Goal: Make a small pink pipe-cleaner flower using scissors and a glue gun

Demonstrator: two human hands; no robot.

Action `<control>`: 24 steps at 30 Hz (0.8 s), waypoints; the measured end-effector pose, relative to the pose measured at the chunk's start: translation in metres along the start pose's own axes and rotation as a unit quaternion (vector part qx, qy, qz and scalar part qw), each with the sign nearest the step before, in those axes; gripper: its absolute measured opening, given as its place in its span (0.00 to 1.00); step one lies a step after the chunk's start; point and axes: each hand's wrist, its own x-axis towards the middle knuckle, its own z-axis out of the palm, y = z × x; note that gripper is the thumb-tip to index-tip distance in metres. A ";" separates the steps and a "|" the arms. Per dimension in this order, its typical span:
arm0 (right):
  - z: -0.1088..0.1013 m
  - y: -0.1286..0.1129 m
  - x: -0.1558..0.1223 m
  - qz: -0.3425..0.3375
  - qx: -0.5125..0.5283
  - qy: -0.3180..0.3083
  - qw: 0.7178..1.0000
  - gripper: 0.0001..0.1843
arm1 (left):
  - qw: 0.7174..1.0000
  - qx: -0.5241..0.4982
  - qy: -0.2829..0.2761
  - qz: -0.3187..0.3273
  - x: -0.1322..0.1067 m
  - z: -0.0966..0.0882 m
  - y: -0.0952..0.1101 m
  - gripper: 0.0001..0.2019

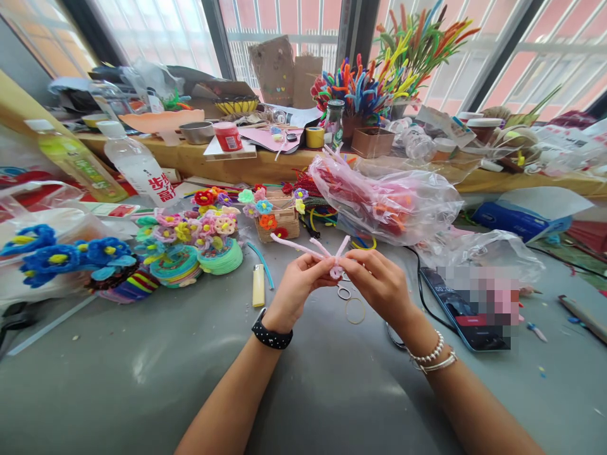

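Observation:
A pale pink pipe cleaner (336,272), bent into a small loop with several fuzzy ends sticking up, is pinched between both hands over the grey table. My left hand (303,284) grips it from the left, thumb and fingers closed. From the right, the fingertips of my right hand (379,281) close on its other side. Partly hidden behind my right hand lies a pair of scissors (344,292), handles showing. A thin gold-coloured ring (355,311) rests just below my hands. Left of my left hand are a yellow lighter (258,285) and a blue pipe cleaner (263,265).
Pipe-cleaner flowers (180,230) in round coiled pots stand at left, with blue ones (61,256) beside them. Two bottles (135,161) stand behind. A plastic bag (384,196) of pipe cleaners lies beyond my hands. At right are a phone (455,309) and a black cable (422,284).

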 end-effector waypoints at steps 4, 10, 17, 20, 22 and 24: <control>-0.002 -0.002 0.000 -0.031 -0.028 0.003 0.999 0.11 | 0.999 0.010 0.014 0.028 0.000 0.002 -0.001 0.07; 0.000 -0.004 -0.001 -0.057 -0.043 0.020 0.997 0.08 | 0.995 0.053 0.034 0.073 -0.002 0.005 -0.001 0.06; 0.008 -0.008 -0.005 -0.001 -0.029 0.037 0.999 0.09 | 0.963 0.169 0.051 0.204 -0.002 0.006 -0.004 0.06; 0.009 -0.014 -0.001 0.115 0.056 0.047 0.991 0.05 | 0.929 0.264 0.075 0.248 -0.006 0.006 -0.005 0.05; 0.008 -0.020 0.003 0.212 0.133 0.050 0.967 0.06 | 0.890 0.337 0.102 0.289 -0.008 0.006 -0.005 0.04; 0.008 -0.025 0.007 0.298 0.209 0.042 0.931 0.07 | 0.845 0.403 0.123 0.330 -0.010 0.006 -0.005 0.04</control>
